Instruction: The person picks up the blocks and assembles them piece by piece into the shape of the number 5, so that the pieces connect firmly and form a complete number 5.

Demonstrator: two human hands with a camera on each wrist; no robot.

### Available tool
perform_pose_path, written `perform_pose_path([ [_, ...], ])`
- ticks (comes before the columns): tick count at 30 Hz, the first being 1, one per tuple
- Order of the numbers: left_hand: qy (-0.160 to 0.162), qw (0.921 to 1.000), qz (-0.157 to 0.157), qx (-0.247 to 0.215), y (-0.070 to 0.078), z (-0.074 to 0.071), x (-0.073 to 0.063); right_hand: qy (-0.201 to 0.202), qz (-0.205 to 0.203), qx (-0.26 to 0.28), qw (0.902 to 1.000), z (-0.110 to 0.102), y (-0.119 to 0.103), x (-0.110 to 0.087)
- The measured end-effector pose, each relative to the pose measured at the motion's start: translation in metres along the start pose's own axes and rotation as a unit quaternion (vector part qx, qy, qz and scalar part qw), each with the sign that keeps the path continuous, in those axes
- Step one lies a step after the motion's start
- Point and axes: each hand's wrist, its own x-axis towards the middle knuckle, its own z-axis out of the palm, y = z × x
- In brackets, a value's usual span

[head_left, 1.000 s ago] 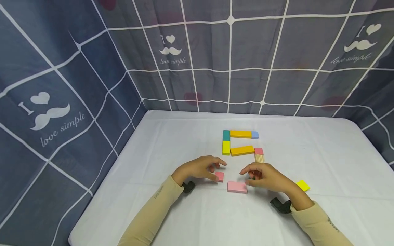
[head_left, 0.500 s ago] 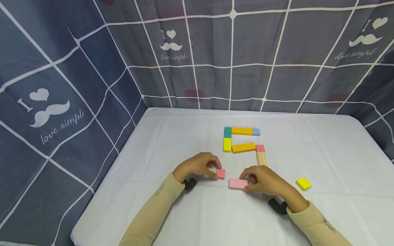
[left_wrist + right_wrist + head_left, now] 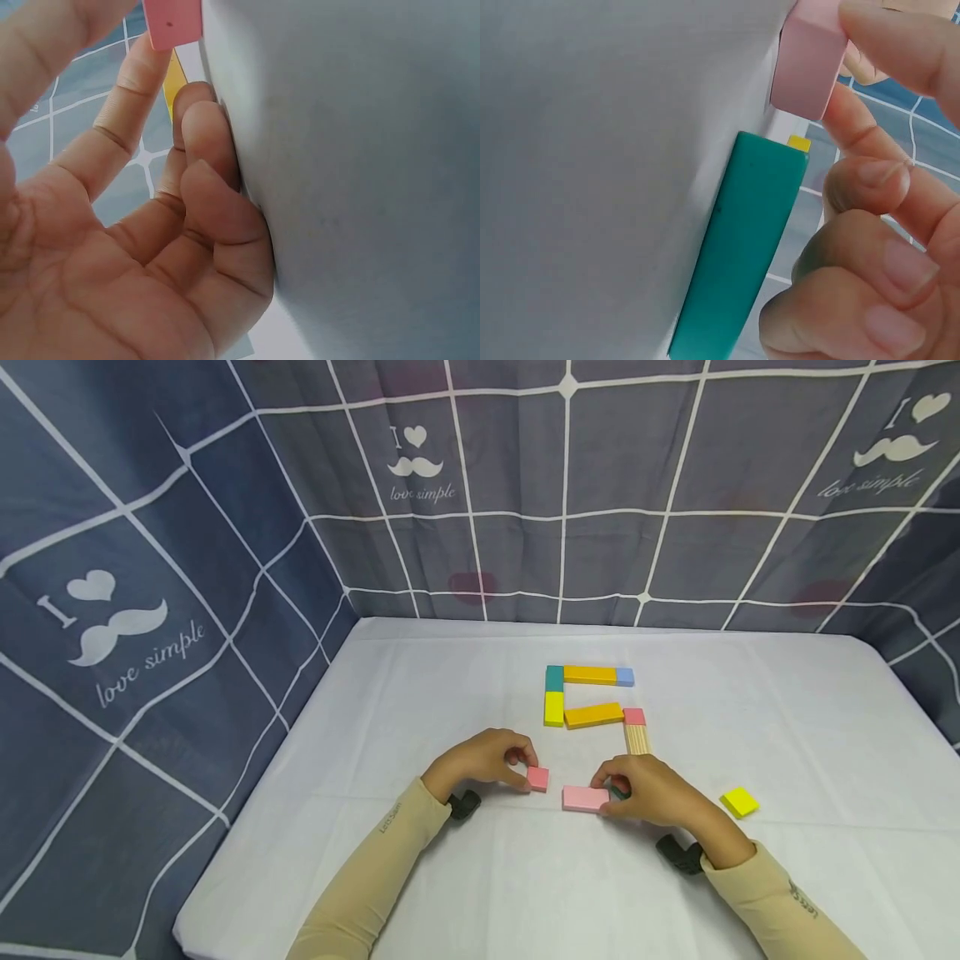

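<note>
In the head view my left hand (image 3: 483,756) pinches a small coral-pink block (image 3: 537,779) between thumb and index finger, on the white cloth. Its other fingers curl inward in the left wrist view, where the block's end (image 3: 174,22) shows at the top. To the right, my right hand (image 3: 651,789) holds a longer pale pink block (image 3: 583,798) by its right end, thumb on the near side and index finger on the far side. A long teal block (image 3: 742,240) lies under that hand in the right wrist view; the hand mostly hides it from the head camera.
Behind the hands, blocks form an angular line: blue (image 3: 625,677), orange (image 3: 590,675), teal (image 3: 554,678), yellow (image 3: 553,709), another orange (image 3: 594,716), pink (image 3: 634,717) and a striped wooden one (image 3: 637,739). A loose yellow block (image 3: 739,802) lies right. A grid-patterned curtain (image 3: 517,477) surrounds the table.
Both hands have come down onto the two pink blocks and their fingers have closed on them. The pale pink block has shifted slightly to the right. The head view has tilted a little.
</note>
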Motion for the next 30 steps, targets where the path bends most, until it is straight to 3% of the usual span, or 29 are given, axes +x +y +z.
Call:
perform_pose_path([
  [30,0.002,0.9999,0.000,-0.016,0.0010,-0.0001,-0.0003,-0.004,0.046,0.014,0.9988,-0.0052,0.0013,-0.0010],
])
